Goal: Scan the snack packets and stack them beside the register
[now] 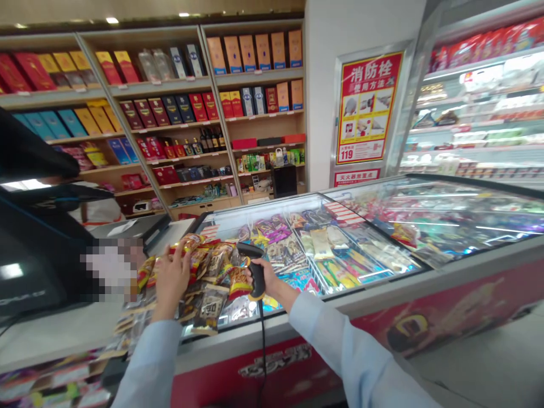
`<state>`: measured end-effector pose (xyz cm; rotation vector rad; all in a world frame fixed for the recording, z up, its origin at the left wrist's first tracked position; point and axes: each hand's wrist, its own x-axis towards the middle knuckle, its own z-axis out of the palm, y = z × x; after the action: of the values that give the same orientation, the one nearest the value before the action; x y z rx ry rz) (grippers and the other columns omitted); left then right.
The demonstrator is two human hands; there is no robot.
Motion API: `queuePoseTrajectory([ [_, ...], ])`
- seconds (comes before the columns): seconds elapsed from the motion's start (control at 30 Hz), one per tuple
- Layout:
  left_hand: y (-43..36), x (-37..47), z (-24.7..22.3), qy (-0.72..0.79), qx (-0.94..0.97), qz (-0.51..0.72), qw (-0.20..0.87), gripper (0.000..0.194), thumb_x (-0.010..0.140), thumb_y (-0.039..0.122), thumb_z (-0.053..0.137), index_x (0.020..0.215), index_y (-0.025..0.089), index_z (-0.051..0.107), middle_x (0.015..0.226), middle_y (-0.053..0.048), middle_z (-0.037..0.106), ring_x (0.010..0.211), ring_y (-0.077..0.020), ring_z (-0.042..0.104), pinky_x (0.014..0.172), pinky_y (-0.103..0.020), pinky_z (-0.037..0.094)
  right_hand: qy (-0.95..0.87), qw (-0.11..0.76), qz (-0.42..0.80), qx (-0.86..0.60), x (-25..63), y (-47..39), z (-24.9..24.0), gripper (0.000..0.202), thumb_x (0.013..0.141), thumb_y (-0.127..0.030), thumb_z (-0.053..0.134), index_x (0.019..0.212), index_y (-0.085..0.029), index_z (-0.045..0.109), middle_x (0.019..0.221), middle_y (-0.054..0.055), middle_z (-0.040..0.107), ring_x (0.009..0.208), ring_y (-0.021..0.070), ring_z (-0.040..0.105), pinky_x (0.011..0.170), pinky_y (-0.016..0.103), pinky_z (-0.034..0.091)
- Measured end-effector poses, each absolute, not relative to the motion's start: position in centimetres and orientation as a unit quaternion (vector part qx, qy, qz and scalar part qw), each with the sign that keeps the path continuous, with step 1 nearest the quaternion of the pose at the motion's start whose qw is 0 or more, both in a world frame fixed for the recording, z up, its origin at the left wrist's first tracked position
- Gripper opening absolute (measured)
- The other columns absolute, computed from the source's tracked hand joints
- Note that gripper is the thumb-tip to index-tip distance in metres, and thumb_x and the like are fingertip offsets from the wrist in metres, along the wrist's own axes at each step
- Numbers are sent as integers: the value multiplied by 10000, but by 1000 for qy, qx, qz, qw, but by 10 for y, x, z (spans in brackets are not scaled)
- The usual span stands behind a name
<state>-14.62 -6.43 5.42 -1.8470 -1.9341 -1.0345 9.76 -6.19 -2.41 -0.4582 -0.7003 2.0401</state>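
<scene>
My right hand [271,276] is closed around the handle of a black barcode scanner [257,281] with yellow trim. Its cord [262,340] hangs down the front of the freezer. My left hand [172,281] lies with fingers apart over a heap of snack packets [210,262], and I cannot tell how firmly it touches them. Red and yellow bags and clear, dark-filled bags make up the heap, on the freezer's left end and the counter beside it. One red and yellow snack bag [238,281] lies just left of the scanner.
A glass-topped freezer [416,263] full of ice cream packs runs to the right. At left stand a black monitor [38,249] and a white counter [51,328]. Loose colourful packets [55,382] fill the lower left. Shelves of boxes [182,113] line the back.
</scene>
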Motion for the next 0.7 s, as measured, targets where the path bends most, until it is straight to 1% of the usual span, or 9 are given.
queuePoseTrajectory([
  [0.13, -66, -145, 53, -655, -638, -370, 161, 568, 924, 462, 303, 1427, 211, 382, 1513, -167, 247, 1370, -362, 287, 1079, -530, 294, -276, 445, 832, -184, 97, -57, -28, 252, 724, -426, 528, 656, -187, 490, 519, 1, 500, 452, 114, 457, 415, 206, 345],
  [0.23, -68, -142, 51, -666, -630, -348, 196, 554, 931, 458, 276, 1407, 213, 419, 1520, -155, 248, 1354, -361, 315, 1086, -548, 267, -278, 438, 833, -193, 97, -55, -26, 248, 736, -414, 498, 656, -180, 491, 505, 0, 496, 430, 109, 454, 410, 203, 349],
  [0.33, -69, -140, 50, -675, -623, -325, 226, 533, 931, 456, 271, 1351, 217, 497, 1501, -144, 303, 1340, -358, 338, 1093, -562, 239, -277, 449, 826, -199, 99, -56, -18, 250, 751, -404, 475, 647, -176, 487, 502, -5, 492, 408, 98, 446, 412, 202, 360],
  [0.47, -67, -141, 51, -679, -624, -304, 238, 523, 926, 448, 268, 1229, 193, 611, 1447, -155, 391, 1328, -363, 353, 1073, -551, 286, -293, 442, 826, -192, 111, -58, -4, 232, 761, -402, 490, 674, -188, 487, 502, -17, 489, 415, 111, 458, 406, 213, 362],
  [0.6, -63, -141, 48, -675, -637, -278, 249, 520, 917, 423, 269, 1178, 166, 638, 1359, -174, 492, 1306, -361, 381, 1057, -533, 314, -305, 469, 807, -190, 138, -64, 4, 204, 741, -386, 524, 690, -189, 498, 527, -17, 511, 437, 116, 477, 415, 220, 373],
  [0.7, -62, -136, 46, -679, -624, -285, 261, 508, 905, 441, 277, 1126, 181, 653, 1340, -144, 524, 1320, -367, 357, 1043, -553, 320, -309, 494, 785, -211, 166, -72, 4, 215, 717, -394, 559, 686, -188, 506, 527, -20, 515, 431, 112, 473, 420, 222, 374],
])
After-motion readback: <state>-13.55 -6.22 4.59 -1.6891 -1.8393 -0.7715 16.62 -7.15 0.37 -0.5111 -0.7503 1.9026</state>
